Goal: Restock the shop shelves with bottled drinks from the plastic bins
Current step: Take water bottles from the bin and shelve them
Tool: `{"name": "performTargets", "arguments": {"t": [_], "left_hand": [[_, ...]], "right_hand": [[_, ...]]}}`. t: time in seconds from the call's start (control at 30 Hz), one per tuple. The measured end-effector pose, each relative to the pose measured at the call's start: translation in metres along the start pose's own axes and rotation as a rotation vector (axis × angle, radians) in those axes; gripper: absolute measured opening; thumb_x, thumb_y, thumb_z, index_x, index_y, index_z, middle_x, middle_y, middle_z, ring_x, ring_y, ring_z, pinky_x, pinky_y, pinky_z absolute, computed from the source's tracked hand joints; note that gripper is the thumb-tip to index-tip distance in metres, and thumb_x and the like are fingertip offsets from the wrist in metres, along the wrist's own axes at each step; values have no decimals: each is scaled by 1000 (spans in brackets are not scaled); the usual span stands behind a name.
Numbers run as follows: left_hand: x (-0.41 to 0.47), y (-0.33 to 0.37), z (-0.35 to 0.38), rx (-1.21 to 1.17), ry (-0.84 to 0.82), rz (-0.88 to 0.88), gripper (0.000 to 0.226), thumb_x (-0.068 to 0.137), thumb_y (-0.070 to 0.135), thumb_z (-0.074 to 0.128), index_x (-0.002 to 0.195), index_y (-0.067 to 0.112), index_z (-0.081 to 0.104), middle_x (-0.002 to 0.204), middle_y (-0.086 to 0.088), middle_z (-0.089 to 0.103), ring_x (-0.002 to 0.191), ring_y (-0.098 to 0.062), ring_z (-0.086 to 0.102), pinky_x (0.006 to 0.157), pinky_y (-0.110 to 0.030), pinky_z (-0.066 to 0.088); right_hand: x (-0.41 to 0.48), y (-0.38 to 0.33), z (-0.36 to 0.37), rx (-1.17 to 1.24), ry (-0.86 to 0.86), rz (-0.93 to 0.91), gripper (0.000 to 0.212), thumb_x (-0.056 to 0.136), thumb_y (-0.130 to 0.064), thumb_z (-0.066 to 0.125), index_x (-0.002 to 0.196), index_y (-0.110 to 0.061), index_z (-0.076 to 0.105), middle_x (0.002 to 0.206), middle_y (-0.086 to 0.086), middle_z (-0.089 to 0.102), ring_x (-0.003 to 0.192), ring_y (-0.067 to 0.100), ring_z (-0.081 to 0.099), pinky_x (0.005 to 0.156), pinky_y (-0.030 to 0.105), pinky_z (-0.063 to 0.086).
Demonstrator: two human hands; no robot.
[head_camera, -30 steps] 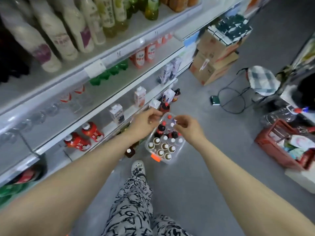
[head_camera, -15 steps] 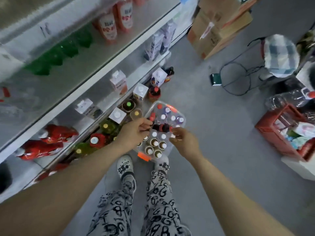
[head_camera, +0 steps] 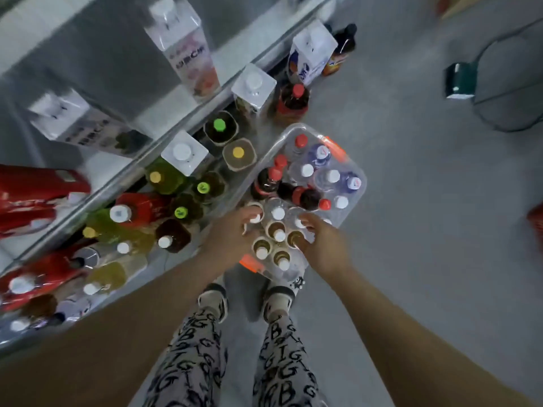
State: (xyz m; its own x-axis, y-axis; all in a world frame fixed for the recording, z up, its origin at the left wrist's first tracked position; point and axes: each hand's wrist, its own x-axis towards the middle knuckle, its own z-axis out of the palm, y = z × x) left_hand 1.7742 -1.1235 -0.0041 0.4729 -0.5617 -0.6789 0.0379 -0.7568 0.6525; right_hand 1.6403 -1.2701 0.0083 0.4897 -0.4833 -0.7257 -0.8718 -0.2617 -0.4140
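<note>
A clear plastic bin (head_camera: 357,198) with orange clips stands on the floor against the bottom shelf. It holds several upright bottles: brown tea bottles with white caps (head_camera: 279,235) at the near end, dark cola bottles with red caps (head_camera: 271,179) in the middle, and water bottles (head_camera: 320,154) at the far end. My left hand (head_camera: 232,236) reaches into the bin's near left corner, its fingers curled around a white-capped bottle (head_camera: 255,218). My right hand (head_camera: 323,243) is at the near right, thumb and fingers pinched on a brown bottle (head_camera: 294,238). Both bottles still stand in the bin.
The bottom shelf (head_camera: 164,133) at left carries several green, yellow and brown bottles (head_camera: 164,179) and white cartons (head_camera: 183,152). A carton (head_camera: 311,52) and a cola bottle (head_camera: 293,101) stand on the floor beyond the bin. My feet (head_camera: 277,298) are just behind it. A green box (head_camera: 459,82) lies far right.
The view has tilted down and drawn closer to the bin. Both hands dropped from above the bin's middle to the tea bottles at its near end and closed on two of them.
</note>
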Motion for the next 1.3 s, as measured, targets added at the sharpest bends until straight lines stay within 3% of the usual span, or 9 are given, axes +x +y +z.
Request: {"name": "performTargets", "arguments": {"t": [0.17,0.3,0.47,0.63,0.77,0.87,1.07,1.2,1.3], "left_hand": [[53,-34,26,157,-15,52,45,91,10,63,136,15,58,133,-3,60,121,-21,57,104,-39,45],[89,-57,43,215,-10,38,49,92,10,60,138,23,54,131,3,61,117,-18,57,93,-19,36],[110,-81,57,224,-17,50,52,91,7,59,140,24,53,134,-3,60,119,-23,56,99,-28,41],[108,-93,61,191,-35,76,53,92,8,60,141,27,52,133,-1,62,121,-21,56,101,-30,44],[98,-93,57,176,-51,68,46,93,15,59,138,25,55,129,-2,64,115,-23,60,97,-33,47],[83,-90,48,167,-76,59,41,95,14,57,136,17,56,116,-16,67,107,-32,61,89,-31,45],[70,-99,35,196,-58,116,47,92,11,60,138,20,54,129,-4,61,115,-25,57,90,-23,38],[78,-115,38,169,-15,138,48,93,9,60,140,20,53,137,-2,57,125,-23,53,101,-27,37],[93,-129,47,193,-7,213,48,94,14,62,140,20,53,140,0,57,128,-21,52,106,-31,40]], "right_hand": [[64,17,40,-128,10,-116,57,86,-11,71,140,-20,55,131,6,66,120,31,60,95,33,43],[110,30,75,-245,2,-216,63,80,-5,75,138,-20,57,129,8,66,115,32,62,94,36,46],[138,50,106,-322,56,-361,65,72,-4,81,133,-18,64,138,5,62,116,34,63,93,39,50],[135,57,115,-295,238,-525,52,64,5,86,112,-9,74,121,14,71,98,36,72,77,43,60],[121,46,106,-363,237,-425,33,79,5,69,110,-9,70,93,16,73,79,38,69,67,41,56],[115,25,93,-351,299,-347,18,86,2,57,99,-7,66,80,15,67,72,37,63,63,44,51],[117,11,116,-435,146,-301,60,90,-2,62,147,-12,45,141,14,55,123,36,53,102,40,39],[121,25,142,-400,232,-280,54,87,2,60,140,-5,49,140,18,54,128,37,48,108,37,33],[119,47,151,-244,417,-292,48,81,8,65,127,-3,60,127,17,62,114,37,58,92,32,39]]}}
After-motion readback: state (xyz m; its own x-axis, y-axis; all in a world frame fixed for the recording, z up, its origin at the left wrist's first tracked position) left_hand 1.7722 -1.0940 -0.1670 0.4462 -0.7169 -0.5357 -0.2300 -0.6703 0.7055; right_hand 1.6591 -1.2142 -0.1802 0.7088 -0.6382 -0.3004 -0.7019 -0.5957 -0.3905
